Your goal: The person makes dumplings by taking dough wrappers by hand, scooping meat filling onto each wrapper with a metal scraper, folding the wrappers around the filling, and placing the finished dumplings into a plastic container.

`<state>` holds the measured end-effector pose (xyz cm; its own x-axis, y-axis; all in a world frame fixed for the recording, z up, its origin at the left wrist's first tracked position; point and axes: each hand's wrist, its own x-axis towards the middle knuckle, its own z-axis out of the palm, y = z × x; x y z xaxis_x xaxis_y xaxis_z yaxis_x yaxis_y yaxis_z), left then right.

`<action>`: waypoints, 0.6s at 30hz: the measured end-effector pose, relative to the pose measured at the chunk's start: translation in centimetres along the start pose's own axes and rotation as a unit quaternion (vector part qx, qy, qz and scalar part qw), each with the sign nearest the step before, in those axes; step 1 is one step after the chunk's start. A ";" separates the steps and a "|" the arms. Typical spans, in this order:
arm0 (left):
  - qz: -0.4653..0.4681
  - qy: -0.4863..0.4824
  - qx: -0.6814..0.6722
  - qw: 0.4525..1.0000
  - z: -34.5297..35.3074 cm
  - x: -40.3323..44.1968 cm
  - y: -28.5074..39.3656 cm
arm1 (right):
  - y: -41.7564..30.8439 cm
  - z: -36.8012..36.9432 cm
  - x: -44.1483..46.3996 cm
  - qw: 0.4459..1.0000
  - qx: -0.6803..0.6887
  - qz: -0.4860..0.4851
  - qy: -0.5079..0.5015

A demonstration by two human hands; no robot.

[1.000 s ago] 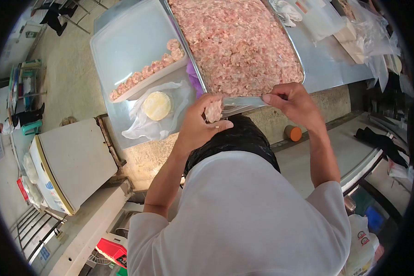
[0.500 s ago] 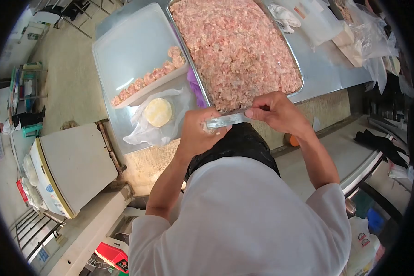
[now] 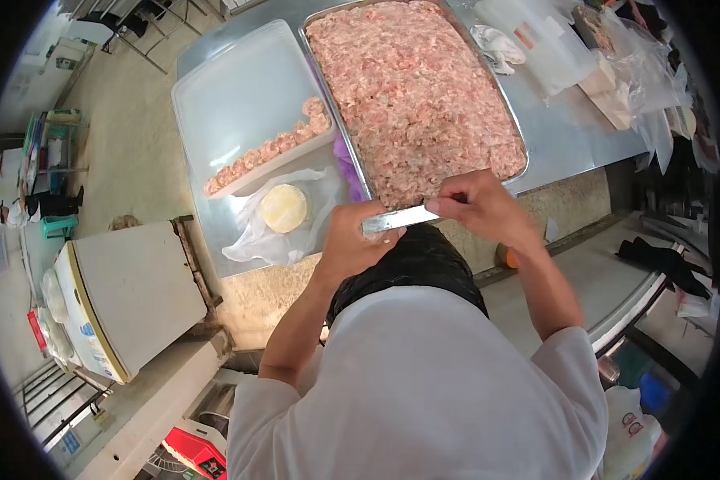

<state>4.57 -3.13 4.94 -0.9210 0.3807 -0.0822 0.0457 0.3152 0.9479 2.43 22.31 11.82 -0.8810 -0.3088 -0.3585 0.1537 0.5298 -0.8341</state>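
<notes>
My right hand [image 3: 486, 210] pinches one end of a flat metal spreading blade [image 3: 406, 217]. The blade's other end lies over my left hand [image 3: 358, 238], which is curled closed; whatever its fingers hold is hidden. Both hands are at the near edge of a large metal tray [image 3: 349, 156] heaped with pinkish minced meat [image 3: 416, 96]. To the left, a stack of round, pale yellow dough wrappers [image 3: 285, 209] rests on a crumpled white cloth or sheet [image 3: 245, 246]. Behind it, filled dumplings [image 3: 268, 150] line the near side of a translucent plastic box [image 3: 236, 88].
The steel table [image 3: 564, 132] carries a white rag [image 3: 498, 46] and clear plastic bags [image 3: 644, 60] at the right. Purple material [image 3: 347, 164] shows between box and tray. A white chest [image 3: 140, 300] stands at left. A bench [image 3: 560, 276] is at right.
The whole view has shifted slightly, with the table items lower in the picture. The blade shows brighter and flatter over my left hand. Both hands keep nearly the same place.
</notes>
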 end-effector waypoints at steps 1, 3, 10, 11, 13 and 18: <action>0.005 -0.005 0.008 1.000 -0.1 0.3 0.1 | 0.6 0.4 0.3 1.000 0.001 0.016 -0.007; 0.004 0.007 0.000 1.000 -0.4 0.3 -0.8 | 1.8 0.5 0.4 0.999 -0.007 0.038 0.005; -0.030 -0.009 -0.100 0.995 -0.5 0.3 -2.9 | 2.3 -0.3 0.5 0.999 -0.022 0.033 0.035; -0.081 -0.049 -0.122 0.988 -0.7 0.3 -2.9 | 2.0 0.2 0.7 0.999 -0.016 0.032 0.032; -0.050 -0.055 -0.113 0.991 -0.8 0.8 -2.9 | 2.1 1.3 1.0 0.999 0.007 0.012 0.029; -0.014 -0.078 -0.058 0.995 -1.8 1.3 -3.9 | 4.8 1.7 0.4 0.999 -0.035 0.023 0.033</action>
<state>2.51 -5.46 1.71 -0.8500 0.5056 -0.1478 -0.0334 0.2282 0.9730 3.58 23.36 6.93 -0.9014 -0.2318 -0.3656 0.1652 0.5965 -0.7855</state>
